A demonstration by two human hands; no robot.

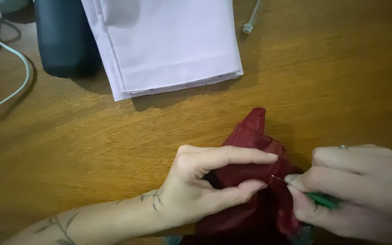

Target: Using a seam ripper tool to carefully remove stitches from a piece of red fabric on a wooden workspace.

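Watching from the head view, the only one here: left hand (205,181) pinches a fold of dark red fabric (250,181) between thumb and forefinger, closed tight on the seam edge, low centre of the wooden table (332,77). Right hand (355,190) is closed around a green-handled tool (323,200), looks like a seam ripper; its thin metal tip (275,178) sits right at the fold, just beside the left thumb tip. A ring shows on one right finger. My read on doing this well: keep the fold taut with the left pinch so single stitches lift clear of the cloth, slide the tip under thread only, push away from the left fingertips, small strokes. The tip is very near the thumb, so a slip is the main risk; snagging the thin weave is the second. Can't resolve the stitches themselves, too small. Further back, well apart from the work: folded pale pink cloth (173,45), a dark cylindrical container (64,38) to its left, a white cable (10,72) looping at the far left, a clear plastic tube (250,20) near the top edge.
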